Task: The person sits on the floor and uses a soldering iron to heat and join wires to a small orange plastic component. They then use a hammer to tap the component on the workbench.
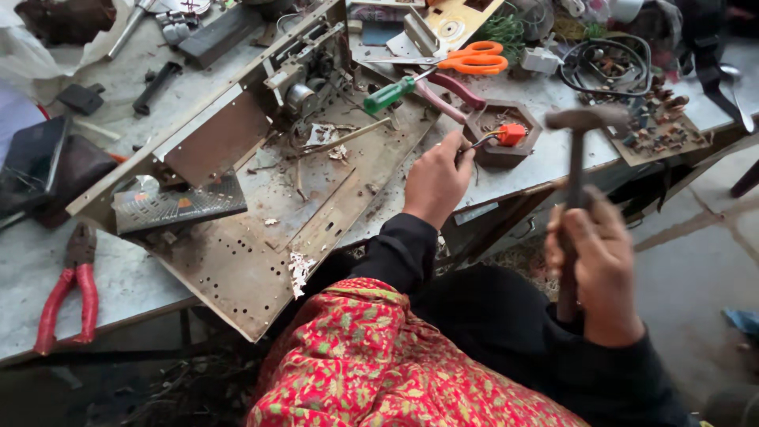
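Note:
My left hand (436,180) rests on the bench edge and pinches a thin metal tool whose tip points into a small hexagonal brown block (501,131) with an orange part in it. My right hand (598,265) grips the handle of a hammer (579,125), raised and blurred, its head above and to the right of the block. A rusty metal chassis (261,205) lies open on the bench to the left of my left hand.
Red-handled pliers (67,304) lie at the left edge. A green-handled screwdriver (393,93), orange scissors (473,58) and maroon-handled pliers (447,93) lie behind the block. A circuit board (661,130) and coiled black cable (605,63) sit at right. A dark phone (32,162) lies far left.

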